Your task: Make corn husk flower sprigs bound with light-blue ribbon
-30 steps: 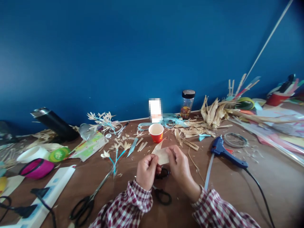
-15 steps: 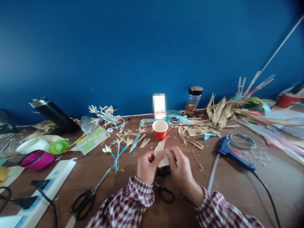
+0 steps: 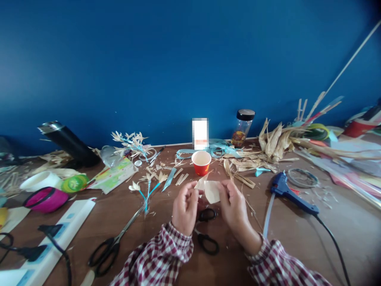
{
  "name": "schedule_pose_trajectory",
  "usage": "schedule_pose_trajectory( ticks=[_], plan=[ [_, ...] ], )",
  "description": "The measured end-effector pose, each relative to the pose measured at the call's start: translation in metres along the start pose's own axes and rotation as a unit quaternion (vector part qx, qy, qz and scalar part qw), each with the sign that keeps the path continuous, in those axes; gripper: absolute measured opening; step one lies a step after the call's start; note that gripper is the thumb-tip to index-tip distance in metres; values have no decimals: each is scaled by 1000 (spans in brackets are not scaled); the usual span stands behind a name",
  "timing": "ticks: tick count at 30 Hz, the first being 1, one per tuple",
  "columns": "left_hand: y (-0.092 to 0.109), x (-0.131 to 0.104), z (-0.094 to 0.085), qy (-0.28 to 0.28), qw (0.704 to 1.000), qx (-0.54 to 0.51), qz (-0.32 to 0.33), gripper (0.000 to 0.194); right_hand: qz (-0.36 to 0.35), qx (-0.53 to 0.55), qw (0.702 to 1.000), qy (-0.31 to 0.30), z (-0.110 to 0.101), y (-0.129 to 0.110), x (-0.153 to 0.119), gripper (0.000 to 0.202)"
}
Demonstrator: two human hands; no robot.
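Note:
A pale, squarish piece of husk [image 3: 212,192] is pinched in my right hand [image 3: 235,204] by its right edge. My left hand [image 3: 185,208] is closed, with thumb and fingertips together at the end of a pale strip [image 3: 201,183]; whether it grips the strip is hard to tell. Just beyond the hands stands a red paper cup [image 3: 201,163], upright. Below and between my hands lie black-handled scissors [image 3: 208,243], and a second pair [image 3: 104,256] rests to the left.
A blue glue gun [image 3: 294,196] with its cable lies right. Husk flowers [image 3: 147,186] on blue stems are left of centre. A power strip [image 3: 64,234], pink pouch [image 3: 47,200] and black flask [image 3: 71,145] are farther left. A lidded jar [image 3: 242,127] stands behind.
My hands have moved apart, the right one rightward with the husk piece. My left fingers have come off that piece. More of the scissors between the hands shows.

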State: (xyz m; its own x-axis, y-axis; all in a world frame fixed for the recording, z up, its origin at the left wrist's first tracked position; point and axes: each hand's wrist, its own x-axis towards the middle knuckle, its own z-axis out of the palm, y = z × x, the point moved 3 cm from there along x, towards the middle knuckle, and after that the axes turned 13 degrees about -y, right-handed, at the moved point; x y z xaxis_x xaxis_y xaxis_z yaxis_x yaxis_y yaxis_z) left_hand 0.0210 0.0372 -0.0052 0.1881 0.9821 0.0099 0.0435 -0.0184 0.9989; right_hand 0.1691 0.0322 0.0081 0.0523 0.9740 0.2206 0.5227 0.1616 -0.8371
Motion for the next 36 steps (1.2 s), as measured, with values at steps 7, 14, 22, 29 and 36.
schedule_pose_trajectory(
  ticks=[7, 14, 22, 29, 36],
  plan=[
    [-5, -2, 13, -107, 988, 7, -110, 39, -38, -56, 997, -34, 7, 0, -9, 18],
    [-3, 8, -1, -70, 987, -9, -143, 21, -49, -82, 994, 46, -12, 2, 2, 19],
    [2, 3, 2, -91, 990, -62, -92, 38, -77, -102, 992, -11, 0, 2, -2, 20],
    [-6, 8, 2, -92, 986, -50, -128, 28, -65, -83, 994, -25, 11, 1, -6, 21],
    [-5, 6, 5, -59, 993, -31, -94, 24, -23, 70, 990, -119, 18, -1, -3, 22]
  ],
)
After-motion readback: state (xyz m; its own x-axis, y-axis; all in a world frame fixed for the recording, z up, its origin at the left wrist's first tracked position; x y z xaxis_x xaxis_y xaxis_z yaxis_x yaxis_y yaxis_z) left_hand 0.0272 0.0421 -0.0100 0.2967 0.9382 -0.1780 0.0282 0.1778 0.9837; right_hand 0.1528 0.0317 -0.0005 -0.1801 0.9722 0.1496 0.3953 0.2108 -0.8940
